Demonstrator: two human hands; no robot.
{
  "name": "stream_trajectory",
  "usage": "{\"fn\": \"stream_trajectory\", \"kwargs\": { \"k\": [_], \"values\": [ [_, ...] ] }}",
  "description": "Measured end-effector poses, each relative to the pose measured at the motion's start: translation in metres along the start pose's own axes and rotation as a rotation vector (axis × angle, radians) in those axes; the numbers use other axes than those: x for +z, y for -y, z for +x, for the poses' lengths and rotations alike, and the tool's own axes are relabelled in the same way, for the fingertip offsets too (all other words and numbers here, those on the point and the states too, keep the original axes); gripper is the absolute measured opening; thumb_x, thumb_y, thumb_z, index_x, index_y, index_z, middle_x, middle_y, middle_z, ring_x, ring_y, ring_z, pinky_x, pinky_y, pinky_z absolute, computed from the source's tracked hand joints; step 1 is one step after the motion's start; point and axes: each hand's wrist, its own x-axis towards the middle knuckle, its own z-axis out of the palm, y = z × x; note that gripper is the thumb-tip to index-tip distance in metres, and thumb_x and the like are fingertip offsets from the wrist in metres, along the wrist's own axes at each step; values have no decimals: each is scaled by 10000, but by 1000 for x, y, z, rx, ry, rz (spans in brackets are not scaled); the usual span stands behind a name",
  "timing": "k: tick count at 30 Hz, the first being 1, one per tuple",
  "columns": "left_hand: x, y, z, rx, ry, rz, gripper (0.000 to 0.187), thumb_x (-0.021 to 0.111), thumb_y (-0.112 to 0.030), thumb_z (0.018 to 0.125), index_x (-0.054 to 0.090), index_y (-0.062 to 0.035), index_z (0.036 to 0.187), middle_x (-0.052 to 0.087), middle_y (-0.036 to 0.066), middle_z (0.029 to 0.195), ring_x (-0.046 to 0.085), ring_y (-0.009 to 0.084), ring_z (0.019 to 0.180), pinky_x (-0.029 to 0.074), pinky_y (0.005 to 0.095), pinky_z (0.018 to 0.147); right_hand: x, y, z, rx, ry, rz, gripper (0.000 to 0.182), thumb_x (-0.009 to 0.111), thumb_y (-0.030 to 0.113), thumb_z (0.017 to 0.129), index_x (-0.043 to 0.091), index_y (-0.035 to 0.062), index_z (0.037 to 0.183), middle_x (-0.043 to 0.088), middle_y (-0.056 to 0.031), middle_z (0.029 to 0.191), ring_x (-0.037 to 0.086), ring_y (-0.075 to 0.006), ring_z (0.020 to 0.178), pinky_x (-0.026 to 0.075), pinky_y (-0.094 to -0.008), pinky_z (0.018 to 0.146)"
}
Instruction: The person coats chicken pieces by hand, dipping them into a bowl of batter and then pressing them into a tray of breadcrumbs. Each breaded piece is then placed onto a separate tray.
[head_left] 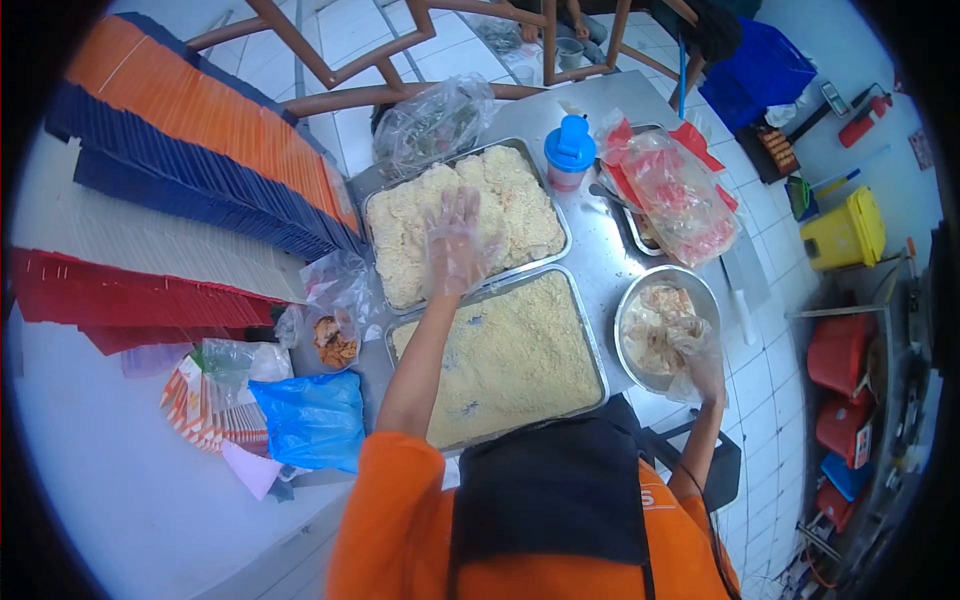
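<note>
My left hand (458,248), in a clear plastic glove, lies with fingers stretched over crumb-coated pieces (525,205) in the far metal tray (567,245). Nearer to me is a second metal tray (594,345) with a layer of pale breadcrumbs (520,345). My right hand (698,355), also gloved, reaches into a steel bowl (622,300) on the right. Its fingers are curled on a wet, pale piece of meat (660,325), partly hidden by the glove. Other meat (670,298) lies in whitish liquid in the bowl.
A blue-lidded cup (570,150), a plastic-wrapped red and white pack (675,195) and a knife (742,310) are on the steel table. At left are stacked folded cartons (210,110), a bag of brown fried food (335,340) and a blue bag (315,420). Another person's hands (550,32) show beyond the railing.
</note>
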Motion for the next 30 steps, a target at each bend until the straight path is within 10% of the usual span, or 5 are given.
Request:
{"fn": "stream_trajectory", "kwargs": {
  "k": [10,20,26,28,30],
  "values": [
    [7,18,4,4,240,-5,765,389,-522,920,167,-84,1507,184,152,1558,190,356,1428,111,575,1133,-20,29,-5,-49,191,134,320,696,96,814,602,2,1105,634,-40,1002,588,-104,874,491,-250,768],
    [7,8,-179,-12,91,-1048,642,517,-373,919,317,-94,1461,363,127,1477,226,294,1422,122,439,1160,96,74,-7,-327,876,-152,260,683,218,835,600,48,1014,612,-84,956,605,-201,920,484,-325,839],
    [18,-28,-234,72,275,-774,800,527,-568,871,321,-50,1445,386,167,1425,242,308,1400,113,436,1163,179,4,22,-680,756,-630,287,672,173,836,583,49,1079,618,-130,1015,618,-240,939,501,-338,836],
    [13,-47,-253,-106,-18,-1533,951,547,-699,778,330,-49,1437,359,178,1432,236,319,1392,81,458,1167,172,19,25,-615,646,-479,254,639,148,862,584,51,1091,620,-108,1034,617,-228,945,502,-338,825],
    [-7,-43,-261,-29,140,-1034,978,603,-682,738,333,-51,1435,357,172,1431,251,316,1382,93,452,1167,157,21,34,-460,672,-249,261,632,140,864,579,51,1104,621,-95,1047,613,-224,963,500,-339,826]
  ]
}}
